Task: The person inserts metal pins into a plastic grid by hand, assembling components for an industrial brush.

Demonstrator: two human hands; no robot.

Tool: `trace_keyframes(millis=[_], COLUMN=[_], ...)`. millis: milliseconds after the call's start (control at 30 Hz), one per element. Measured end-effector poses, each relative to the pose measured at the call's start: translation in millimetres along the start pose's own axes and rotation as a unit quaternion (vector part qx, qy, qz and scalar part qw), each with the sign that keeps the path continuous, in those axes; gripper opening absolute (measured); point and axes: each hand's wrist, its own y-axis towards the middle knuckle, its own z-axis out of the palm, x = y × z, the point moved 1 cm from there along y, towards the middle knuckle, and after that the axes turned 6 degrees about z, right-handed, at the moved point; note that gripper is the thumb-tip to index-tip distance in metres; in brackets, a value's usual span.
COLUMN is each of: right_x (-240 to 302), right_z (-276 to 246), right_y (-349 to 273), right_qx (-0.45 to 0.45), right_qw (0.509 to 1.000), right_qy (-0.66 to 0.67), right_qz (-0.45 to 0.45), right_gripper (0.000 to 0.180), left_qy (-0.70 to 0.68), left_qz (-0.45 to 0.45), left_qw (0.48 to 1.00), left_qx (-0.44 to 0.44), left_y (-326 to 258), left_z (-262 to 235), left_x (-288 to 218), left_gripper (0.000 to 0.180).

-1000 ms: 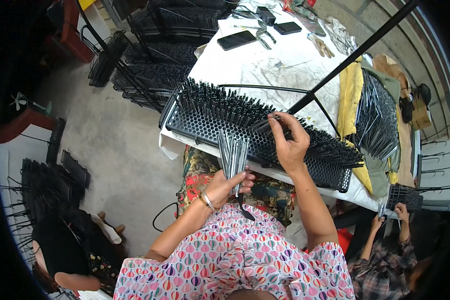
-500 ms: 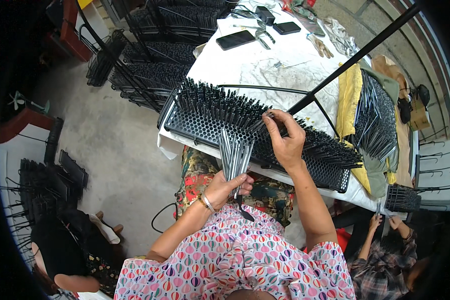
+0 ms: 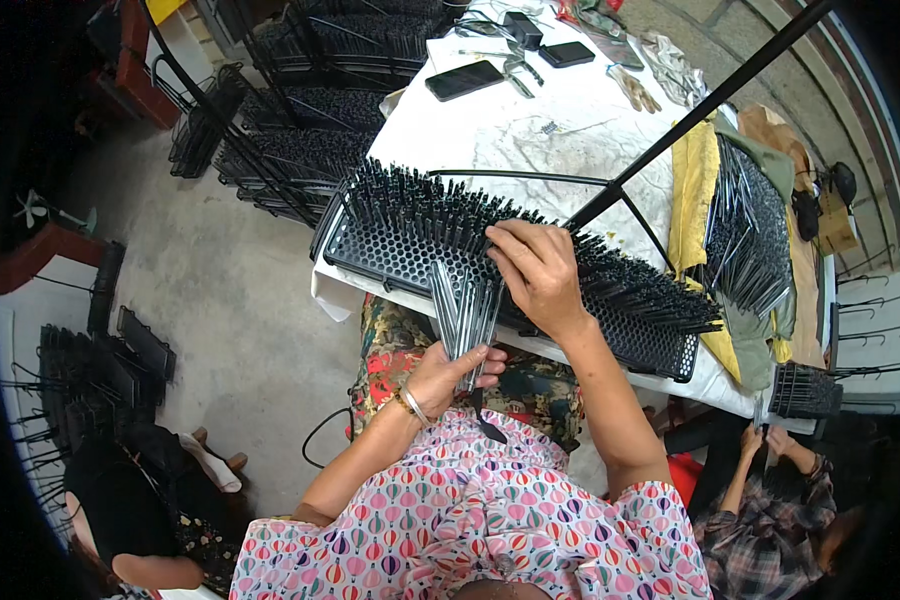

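Left hand [image 3: 445, 378] clenched around bundle of thin dark rods [image 3: 465, 312], fanned toward 12 o'clock. Right hand [image 3: 540, 270], at 1 o'clock from bundle, pinches rod tips in perforated black tray [image 3: 370, 250] on white-covered table [image 3: 530, 130]; tray densely filled with upright rods.

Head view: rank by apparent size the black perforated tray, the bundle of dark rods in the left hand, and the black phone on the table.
1. Black perforated tray, by far the largest.
2. Bundle of dark rods in the left hand.
3. Black phone; it lies farther from the camera, so its gap to the bundle is unsure.
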Motion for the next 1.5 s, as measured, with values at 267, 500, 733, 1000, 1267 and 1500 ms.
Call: trace_keyframes(millis=[267, 500, 733, 1000, 1267, 1500], right_x=[1.2, 16.4, 22.4, 7.1, -5.0, 1.8], right_z=[-8.6, -31.5, -29.5, -40.0, -62.9, -33.3], right_y=[2.0, -23.0, -59.7, -56.8, -30.5, -15.4], right_qx=[-0.026, -0.098, 0.029, 0.086, -0.088, -0.095], right_qw=[0.999, 0.988, 0.858, 0.776, 0.836, 0.952], right_qy=[-0.002, 0.046, 0.221, 0.361, 0.323, 0.123], right_qz=[0.038, 0.107, 0.463, 0.509, 0.434, 0.264], right_gripper=[0.022, 0.015, 0.024, 0.015, 0.016, 0.013], left_qy=[0.000, 0.029, 0.080, 0.108, 0.106, 0.045], left_qz=[0.008, 0.026, 0.012, -0.005, -0.020, -0.020], left_qw=[1.000, 0.999, 0.994, 0.991, 0.991, 0.998], left_qx=[0.000, 0.010, 0.070, 0.076, 0.073, 0.042], left_y=[0.8, -7.9, -8.6, -8.1, -3.0, 2.4], left_z=[4.1, 12.3, 15.7, 14.1, -2.0, 5.6], left_x=[-1.9, -13.0, -11.4, -8.4, 1.3, 6.1], left_gripper=[0.020, 0.020, 0.022, 0.026, 0.031, 0.023])
